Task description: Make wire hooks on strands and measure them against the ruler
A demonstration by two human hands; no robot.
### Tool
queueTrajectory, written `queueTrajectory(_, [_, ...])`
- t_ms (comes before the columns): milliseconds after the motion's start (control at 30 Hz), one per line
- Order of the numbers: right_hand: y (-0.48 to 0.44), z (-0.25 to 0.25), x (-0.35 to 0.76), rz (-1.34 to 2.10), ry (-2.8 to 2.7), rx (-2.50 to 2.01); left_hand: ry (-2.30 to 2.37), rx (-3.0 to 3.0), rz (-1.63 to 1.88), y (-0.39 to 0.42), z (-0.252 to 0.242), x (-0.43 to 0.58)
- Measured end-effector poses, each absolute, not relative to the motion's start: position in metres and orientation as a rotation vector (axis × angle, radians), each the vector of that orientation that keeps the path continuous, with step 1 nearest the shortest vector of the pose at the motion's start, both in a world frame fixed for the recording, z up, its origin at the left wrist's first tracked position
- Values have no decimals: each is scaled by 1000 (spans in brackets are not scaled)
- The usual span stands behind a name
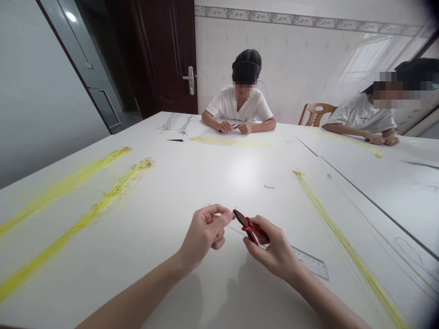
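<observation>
My right hand [274, 249] is closed around a small pair of red-handled cutters [247, 225], whose dark jaws point up and left. My left hand [206, 233] is pinched shut just left of the jaws, thumb and forefinger pressed together on something thin that I cannot make out. Both hands hover low over the white table [192, 183]. A clear plastic ruler [310, 262] lies flat under and to the right of my right hand.
Long bundles of thin yellow wire lie on the left [75, 219] and on the right [346, 244]. A small red loop [269, 186] lies mid-table. Two other people sit at the far side, one opposite [240, 105] and one at right [373, 119], hands on the table.
</observation>
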State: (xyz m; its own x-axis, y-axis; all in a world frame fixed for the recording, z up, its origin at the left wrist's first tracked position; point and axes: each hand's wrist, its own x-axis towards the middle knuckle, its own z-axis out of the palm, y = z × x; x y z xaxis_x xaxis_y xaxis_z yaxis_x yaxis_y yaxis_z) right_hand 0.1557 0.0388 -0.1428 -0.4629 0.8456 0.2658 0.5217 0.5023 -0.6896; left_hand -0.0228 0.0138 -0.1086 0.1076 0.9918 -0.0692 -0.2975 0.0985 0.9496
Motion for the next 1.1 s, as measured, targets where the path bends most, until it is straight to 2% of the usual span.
queueTrajectory(133, [52,-141,166,561,-2232,-1226,986,965,1237,16,-111,-24])
queueTrajectory(400, [111,-149,230,21,-1909,-1939,1017,968,1274,14,-116,-22])
queueTrajectory(600, [111,-158,228,-130,-1978,-2071,1019,958,1290,15,-116,-23])
queueTrajectory(867, [108,-156,225,-247,-2013,-1945,1005,957,1323,15,-114,-23])
queueTrajectory(1100, [61,-154,168,-163,-2448,-1222,1003,968,1355,14,-115,-23])
